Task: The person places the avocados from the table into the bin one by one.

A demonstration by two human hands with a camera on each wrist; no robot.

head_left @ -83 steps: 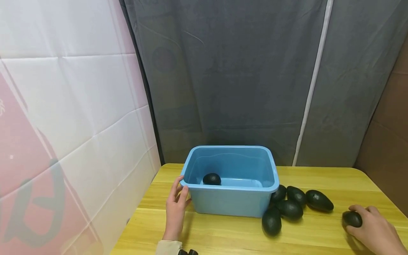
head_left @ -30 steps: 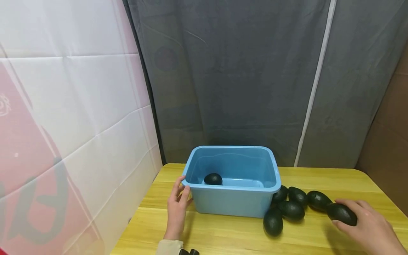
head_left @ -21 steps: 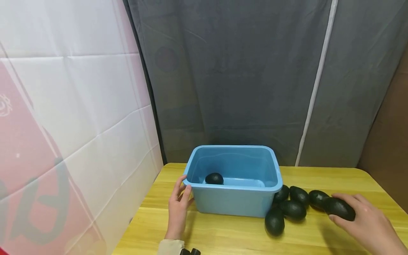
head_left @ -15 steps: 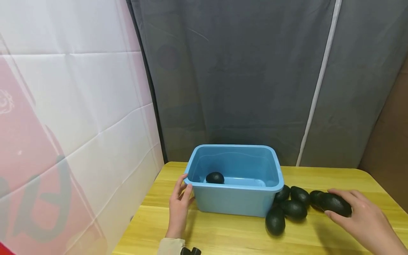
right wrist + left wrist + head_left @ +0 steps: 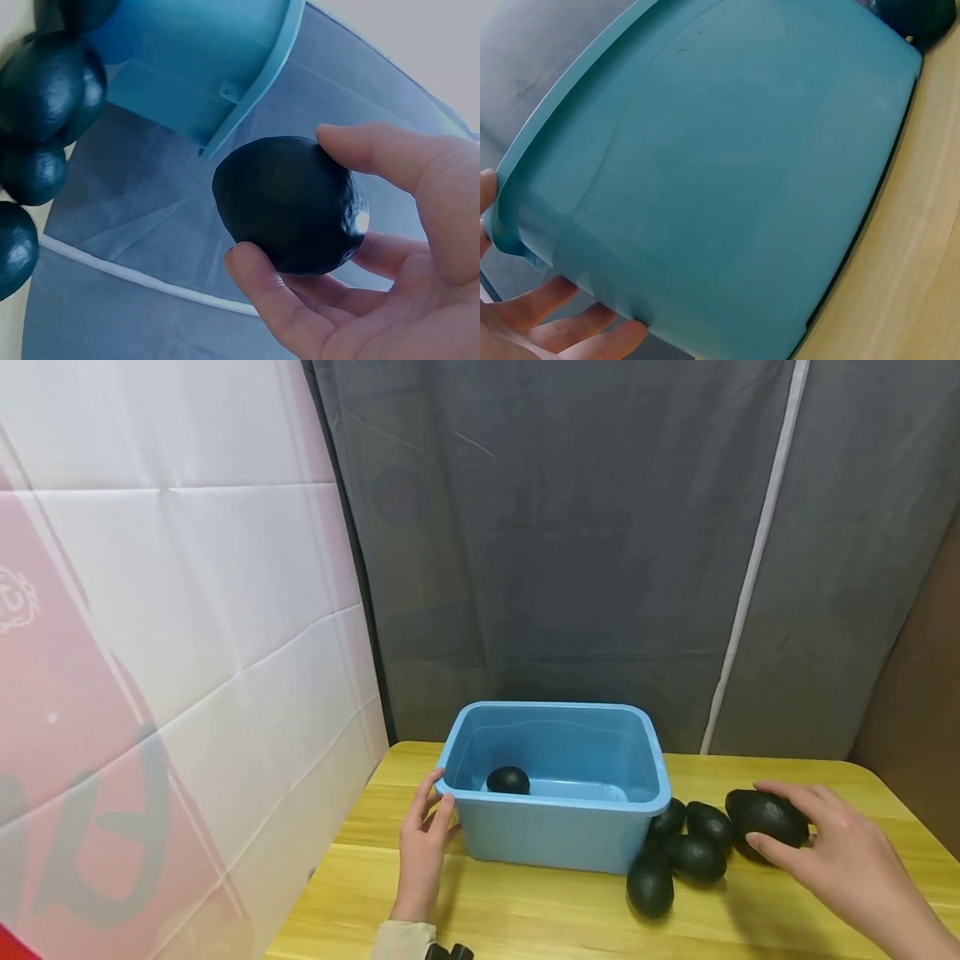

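Avocado (image 5: 767,817) sits in my right hand (image 5: 840,860), thumb on one side and fingers (image 5: 270,300) curled under and around the other, so my hold wraps it firmly. From my wrist view it is clear of the table, dark and glossy, with the bin's rim behind it. I hold it above the right part of the table (image 5: 525,918), just right of the loose avocados and right of the bin (image 5: 555,847).

My left hand (image 5: 423,852) rests at the near left corner of the bin, fingers fairly straight against its side wall and thumb up by the rim. From that wrist the fingertips (image 5: 592,330) touch the blue wall just under the lip; they do not wrap around anything.

One avocado in the bin (image 5: 507,780) lies on the floor of the bin, toward its left end. The bin stands on the yellow wooden table, toward the far edge.

Four loose avocados (image 5: 693,857) lie on the table in a tight cluster at the bin's right end, some touching each other and the nearest ones just beside the bin wall. One of them lies nearer to me than the others.

Behind the table hangs a grey curtain (image 5: 570,543); a white and pink panel (image 5: 165,635) stands at the left.
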